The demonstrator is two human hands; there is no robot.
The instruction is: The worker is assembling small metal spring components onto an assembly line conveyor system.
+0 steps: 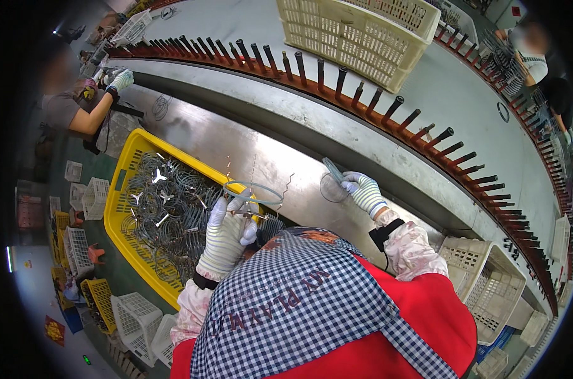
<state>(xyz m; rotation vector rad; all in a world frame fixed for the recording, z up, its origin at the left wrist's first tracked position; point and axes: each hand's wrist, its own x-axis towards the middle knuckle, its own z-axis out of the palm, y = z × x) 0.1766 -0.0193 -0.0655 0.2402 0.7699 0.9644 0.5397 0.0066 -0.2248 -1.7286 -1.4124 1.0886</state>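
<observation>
Being pinched by the left hand point(226, 237) near the yellow crate point(184, 159), a wire frame point(261, 202) is risking bent prongs point(288, 184) under uneven pressure; loops point(332, 169) are being gripped by the right hand point(364, 193) over the tabletop point(286, 167), slipping being risked if loosened.

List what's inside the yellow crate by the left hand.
The yellow crate holds a heap of grey wire loops, with some shiny metal pieces among them. The heap covers the crate's bottom, and the left hand hides part of its right side.
</observation>
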